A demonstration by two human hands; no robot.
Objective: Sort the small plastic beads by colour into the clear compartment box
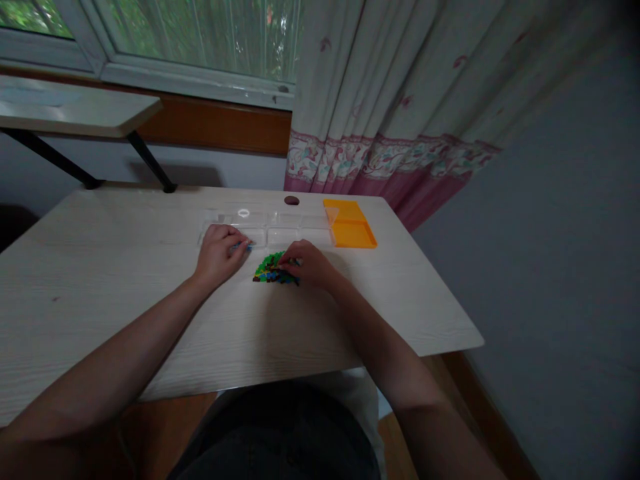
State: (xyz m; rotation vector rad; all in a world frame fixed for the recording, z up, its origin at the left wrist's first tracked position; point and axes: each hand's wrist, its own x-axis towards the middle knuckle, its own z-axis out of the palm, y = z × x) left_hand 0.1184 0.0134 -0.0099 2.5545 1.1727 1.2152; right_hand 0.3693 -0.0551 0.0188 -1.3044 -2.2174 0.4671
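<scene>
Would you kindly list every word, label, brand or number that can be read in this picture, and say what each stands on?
There is no readable text anywhere in the view.
The orange tray, the clear compartment box and the small coloured pieces beside the right hand show no lettering.
The curtain carries only a flower pattern, no words.

Pale wood-grain table [125,280] beneath a daylit window [200,33], pink-hemmed floral curtain [390,100], grey wall [550,233] at right.

The left hand [217,253] and right hand [311,264] are bare, above a white shirt [356,388] and dark trousers [280,433].
</scene>
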